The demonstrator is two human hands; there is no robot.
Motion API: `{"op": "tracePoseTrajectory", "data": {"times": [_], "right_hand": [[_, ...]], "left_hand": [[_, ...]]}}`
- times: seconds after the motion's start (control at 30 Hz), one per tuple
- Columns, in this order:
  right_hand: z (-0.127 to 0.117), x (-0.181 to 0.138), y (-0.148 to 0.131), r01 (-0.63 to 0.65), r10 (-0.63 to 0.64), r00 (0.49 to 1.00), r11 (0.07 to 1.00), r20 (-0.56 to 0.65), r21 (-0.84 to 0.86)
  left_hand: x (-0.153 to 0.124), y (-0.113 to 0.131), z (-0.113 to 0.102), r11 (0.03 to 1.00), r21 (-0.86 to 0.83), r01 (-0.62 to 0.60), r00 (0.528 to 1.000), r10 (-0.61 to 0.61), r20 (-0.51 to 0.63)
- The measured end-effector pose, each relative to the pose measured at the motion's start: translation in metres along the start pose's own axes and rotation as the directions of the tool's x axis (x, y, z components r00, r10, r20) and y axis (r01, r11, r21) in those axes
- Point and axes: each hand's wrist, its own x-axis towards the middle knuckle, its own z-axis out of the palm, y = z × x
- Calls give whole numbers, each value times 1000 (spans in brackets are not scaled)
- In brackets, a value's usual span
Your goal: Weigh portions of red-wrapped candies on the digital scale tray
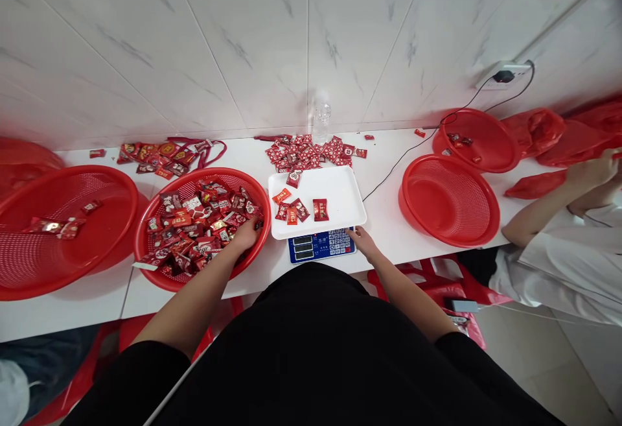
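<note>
My left hand (pixel 247 235) reaches into the right side of a red plastic basket (pixel 140 235) heaped with small wrapped snack packets (pixel 189 218). Its fingers curl down among the packets, and their tips are partly hidden. Nearer the middle, a white tray (pixel 340 196) sits on a blue digital scale (pixel 321 241). Several red packets lie on the tray, one dark red packet (pixel 320 209) apart from the others. At the tray's front right corner, my right hand (pixel 364 244) rests by the scale's keypad, fingers apart and holding nothing visible.
Loose packets (pixel 311 153) lie by the wall around a clear bottle (pixel 321 121). More packets (pixel 165 157) are behind the heaped basket. Other red baskets (pixel 449 199) stand left and right. A black cord (pixel 398 163) crosses the table. Another person's arm (pixel 544 209) is at right.
</note>
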Motion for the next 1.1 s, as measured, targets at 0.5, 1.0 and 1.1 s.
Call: {"op": "tracePoseTrajectory", "data": {"times": [0.5,1.0,1.1], "right_hand": [[-1,-2,-4,-21,18,999,997,40,80],[4,-15,9,192,-192,981,981,19,25],[6,-18,16,196,-197,980,980,-27,-39]], "left_hand": [[4,-6,2,999,32,-28,1000,28,0],[0,0,1,1000,14,-7,1000,8,-7],[0,1,0,999,40,-27,1000,27,0]]}}
